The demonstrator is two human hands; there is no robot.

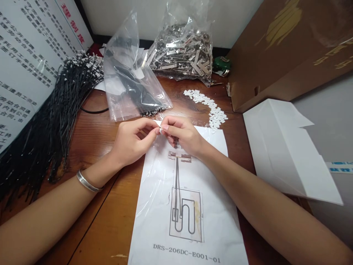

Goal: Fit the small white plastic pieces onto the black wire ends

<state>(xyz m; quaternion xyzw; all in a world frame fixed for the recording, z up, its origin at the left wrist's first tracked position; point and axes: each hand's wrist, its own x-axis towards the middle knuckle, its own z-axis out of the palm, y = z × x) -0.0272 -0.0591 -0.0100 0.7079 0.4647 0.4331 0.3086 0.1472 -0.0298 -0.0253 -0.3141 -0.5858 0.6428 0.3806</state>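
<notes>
Above the printed sheet (154,206), my left hand (135,140) and my right hand (183,134) meet, thumbs and forefingers pinched together. Between the fingertips shows a small white piece (160,130), mostly covered, so its exact kind is hard to make out. Similar small white plastic pieces (217,116) lie in a curved scatter beyond my right hand. Behind my hands rests a clear plastic bag (121,99) with dark wire-like parts and shiny ends inside. The sheet carries a line drawing and the print DRS-206DC-E001-01.
A large bundle of black wires (55,129) with white ends hangs along the left side. At the back stands a clear bag of flat metal strips (182,55), beside a green object (221,65). A brown box (275,48) and a folded white sheet (286,151) are on the right.
</notes>
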